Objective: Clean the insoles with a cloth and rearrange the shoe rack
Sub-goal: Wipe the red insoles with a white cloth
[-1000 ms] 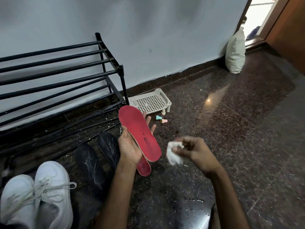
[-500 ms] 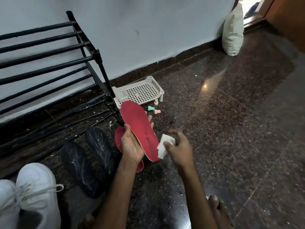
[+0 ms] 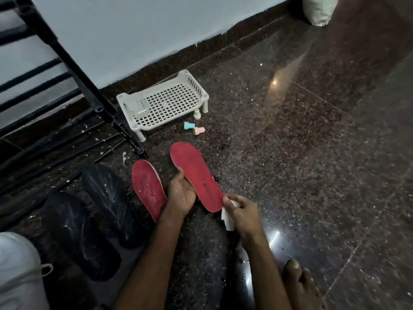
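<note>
Down on the dark speckled floor (image 3: 312, 153), as the head camera sees it, the left hand (image 3: 181, 193) is gripping a red insole (image 3: 196, 173) by its left edge, with the thumb curling over the top face and the toe end pointing away toward the wall (image 3: 138, 30). The right hand (image 3: 242, 212) is pinching a small white cloth (image 3: 228, 221) between thumb and fingers at the heel end of that insole. The thumb tip is lying against the heel rim, but the fingers are covering the cloth, so it may or may not be touching the red surface. A second red insole (image 3: 146, 186) is lying flat just beside the left wrist, and two black insoles (image 3: 105, 202) are lying side by side further left. A white shoe (image 3: 15, 271) is showing at the lower left corner. A black shoe rack (image 3: 73, 70) is standing against the wall, with a white plastic tray (image 3: 165, 104) just beside its leg. A teal peg (image 3: 188, 125) and a peach peg (image 3: 199, 130) are lying near the tray. A bare foot (image 3: 301, 285) is resting at the lower right, and a pale sack (image 3: 319, 10) is leaning at the top right.
</note>
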Available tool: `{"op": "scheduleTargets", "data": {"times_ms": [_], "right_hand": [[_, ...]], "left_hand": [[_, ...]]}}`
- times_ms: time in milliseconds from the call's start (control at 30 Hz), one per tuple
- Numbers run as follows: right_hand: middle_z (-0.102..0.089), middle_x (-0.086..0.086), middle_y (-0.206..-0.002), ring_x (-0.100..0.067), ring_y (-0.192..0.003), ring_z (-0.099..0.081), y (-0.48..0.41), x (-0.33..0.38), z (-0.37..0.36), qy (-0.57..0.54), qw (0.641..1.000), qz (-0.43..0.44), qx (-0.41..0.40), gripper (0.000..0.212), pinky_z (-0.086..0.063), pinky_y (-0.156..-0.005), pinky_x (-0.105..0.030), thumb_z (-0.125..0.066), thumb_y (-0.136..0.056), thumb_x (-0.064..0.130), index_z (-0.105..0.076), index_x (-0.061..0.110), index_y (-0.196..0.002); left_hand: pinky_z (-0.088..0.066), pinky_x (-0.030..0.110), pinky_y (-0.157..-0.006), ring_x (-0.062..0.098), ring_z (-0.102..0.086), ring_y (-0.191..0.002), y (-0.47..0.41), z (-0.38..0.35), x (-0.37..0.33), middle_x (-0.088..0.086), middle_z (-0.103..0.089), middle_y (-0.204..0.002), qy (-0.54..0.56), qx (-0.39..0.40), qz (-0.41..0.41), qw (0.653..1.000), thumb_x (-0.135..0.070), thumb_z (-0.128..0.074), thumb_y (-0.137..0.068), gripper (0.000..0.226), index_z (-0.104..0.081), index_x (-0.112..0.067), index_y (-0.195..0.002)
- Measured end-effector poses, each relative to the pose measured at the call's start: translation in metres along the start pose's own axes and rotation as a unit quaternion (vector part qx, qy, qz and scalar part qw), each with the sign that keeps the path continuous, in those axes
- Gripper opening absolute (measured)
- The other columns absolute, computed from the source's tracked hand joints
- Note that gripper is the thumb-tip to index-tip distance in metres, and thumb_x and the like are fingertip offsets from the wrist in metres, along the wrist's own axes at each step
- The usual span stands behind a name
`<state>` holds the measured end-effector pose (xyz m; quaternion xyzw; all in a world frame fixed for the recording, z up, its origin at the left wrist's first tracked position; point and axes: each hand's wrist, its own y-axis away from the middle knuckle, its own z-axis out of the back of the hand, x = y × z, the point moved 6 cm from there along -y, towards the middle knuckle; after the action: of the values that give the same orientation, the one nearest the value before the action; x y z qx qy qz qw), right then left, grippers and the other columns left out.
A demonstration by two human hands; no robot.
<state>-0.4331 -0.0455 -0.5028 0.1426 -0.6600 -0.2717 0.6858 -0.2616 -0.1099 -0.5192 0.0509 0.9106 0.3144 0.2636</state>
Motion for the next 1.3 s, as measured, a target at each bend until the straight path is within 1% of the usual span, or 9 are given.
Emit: {"op": "scheduleTargets", "data": {"times_ms": [167,300,400,567,700,800,900,1100,1300], "right_hand": [[-0.075,0.001,-0.087,-0.016,-0.082,-0.071,-0.01,0.004,0.01,0.084,0.991,0.025,-0.096,0.012,-0.058,-0.083,-0.041,-0.071,-0.087,0.023,-0.075,0.02,-0.098],[-0.075,-0.001,-0.095,-0.019,-0.088,-0.069,-0.012,0.018,0.014,0.197,0.971,0.036,-0.131,0.02,-0.055,-0.082,-0.032,-0.068,-0.089,0.03,-0.074,0.021,-0.106],[-0.074,-0.002,-0.101,-0.02,-0.09,-0.068,-0.013,0.019,0.01,0.238,0.963,0.028,-0.127,0.023,-0.053,-0.083,-0.031,-0.065,-0.091,0.032,-0.071,0.022,-0.111],[-0.073,-0.002,-0.1,-0.022,-0.089,-0.067,-0.004,0.02,0.013,0.295,0.94,0.039,-0.166,0.02,-0.054,-0.081,-0.031,-0.058,-0.094,0.028,-0.071,0.027,-0.109],[-0.069,-0.006,-0.105,-0.025,-0.094,-0.065,0.007,0.035,0.0,0.305,0.926,0.104,-0.196,0.025,-0.053,-0.084,-0.035,-0.055,-0.095,0.026,-0.065,0.021,-0.118],[-0.068,-0.011,-0.111,-0.028,-0.1,-0.065,0.015,0.046,-0.045,0.314,0.936,0.111,-0.113,0.039,-0.05,-0.083,-0.034,-0.06,-0.092,0.024,-0.053,0.014,-0.129],[-0.066,-0.014,-0.117,-0.033,-0.109,-0.062,0.02,0.038,-0.097,0.35,0.933,0.083,-0.023,0.042,-0.049,-0.086,-0.038,-0.065,-0.089,0.033,-0.054,0.01,-0.123],[-0.065,-0.014,-0.118,-0.032,-0.116,-0.058,0.022,0.023,-0.145,0.513,0.852,0.098,0.036,0.047,-0.048,-0.092,-0.04,-0.064,-0.086,0.046,-0.059,0.014,-0.12],[-0.073,-0.007,-0.1,-0.025,-0.098,-0.067,0.018,0.015,-0.15,0.448,0.885,0.083,0.095,0.012,-0.051,-0.083,-0.03,-0.073,-0.08,0.027,-0.067,0.02,-0.087]], "left_hand": [[-0.06,0.031,-0.071,0.015,-0.07,-0.085,-0.019,0.006,-0.001,0.007,-0.069,-0.103,-0.193,0.011,-0.008,0.981,-0.021,-0.038,-0.106,0.027,-0.057,-0.007,-0.118],[-0.053,0.03,-0.042,0.017,-0.062,-0.051,-0.019,-0.005,-0.02,0.01,-0.065,-0.083,-0.555,0.01,-0.101,0.825,-0.025,-0.045,-0.104,0.025,-0.057,-0.006,-0.115],[-0.048,0.03,-0.037,0.02,-0.056,-0.044,-0.015,-0.008,-0.031,0.011,-0.063,-0.078,-0.658,-0.038,-0.158,0.735,-0.027,-0.054,-0.1,0.018,-0.058,-0.016,-0.114],[-0.058,0.054,-0.071,0.039,-0.07,-0.084,-0.008,0.012,-0.032,0.011,-0.071,-0.102,-0.674,-0.1,-0.179,0.71,-0.046,-0.05,-0.084,0.057,-0.048,-0.022,-0.136],[-0.053,0.03,-0.053,0.019,-0.064,-0.066,0.036,0.013,-0.066,0.005,-0.072,-0.092,-0.564,-0.15,-0.268,0.767,-0.023,-0.052,-0.099,0.03,-0.058,-0.022,-0.128],[-0.059,0.045,-0.067,0.025,-0.068,-0.07,0.065,0.053,-0.109,-0.004,-0.071,-0.08,-0.479,-0.253,-0.36,0.76,-0.021,-0.052,-0.091,0.023,-0.068,-0.031,-0.104],[-0.058,0.052,-0.073,0.033,-0.069,-0.079,0.073,0.087,-0.128,0.005,-0.072,-0.084,-0.479,-0.302,-0.304,0.766,-0.02,-0.052,-0.09,0.016,-0.066,-0.028,-0.094],[-0.058,0.047,-0.077,0.035,-0.069,-0.084,0.073,0.107,-0.105,0.013,-0.073,-0.091,-0.6,-0.274,-0.14,0.738,-0.021,-0.052,-0.089,0.018,-0.069,-0.016,-0.088],[-0.051,0.035,-0.078,0.036,-0.066,-0.093,0.084,0.11,-0.092,0.017,-0.071,-0.099,-0.674,-0.252,-0.075,0.69,-0.017,-0.051,-0.088,0.023,-0.072,-0.007,-0.093]]}}
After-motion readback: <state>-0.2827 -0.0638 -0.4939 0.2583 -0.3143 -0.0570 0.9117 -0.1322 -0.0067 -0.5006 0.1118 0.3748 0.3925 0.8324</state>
